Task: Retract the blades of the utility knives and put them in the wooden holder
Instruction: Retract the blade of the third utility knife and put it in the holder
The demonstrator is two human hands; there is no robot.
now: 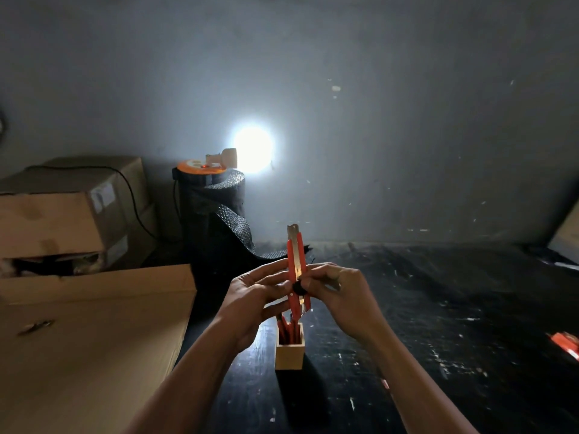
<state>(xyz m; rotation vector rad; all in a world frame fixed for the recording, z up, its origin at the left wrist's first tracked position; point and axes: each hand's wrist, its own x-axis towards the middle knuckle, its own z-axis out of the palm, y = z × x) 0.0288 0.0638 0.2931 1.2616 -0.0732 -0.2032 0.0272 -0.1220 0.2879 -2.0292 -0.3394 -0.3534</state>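
Both hands hold one red utility knife (297, 264) upright above the black table, its metal blade tip sticking out at the top. My left hand (253, 300) grips the knife's body from the left. My right hand (340, 292) pinches it from the right, fingers at the black slider knob. Directly below stands a small square wooden holder (289, 352) with several red knives standing in it. Another red knife (565, 343) lies at the table's right edge.
Cardboard boxes (78, 339) fill the left side, with more stacked behind them (62, 214). A black mesh roll (216, 211) with an orange reel and a bright lamp (250, 148) stands at the back by the grey wall. The table (438, 308) is black and scuffed.
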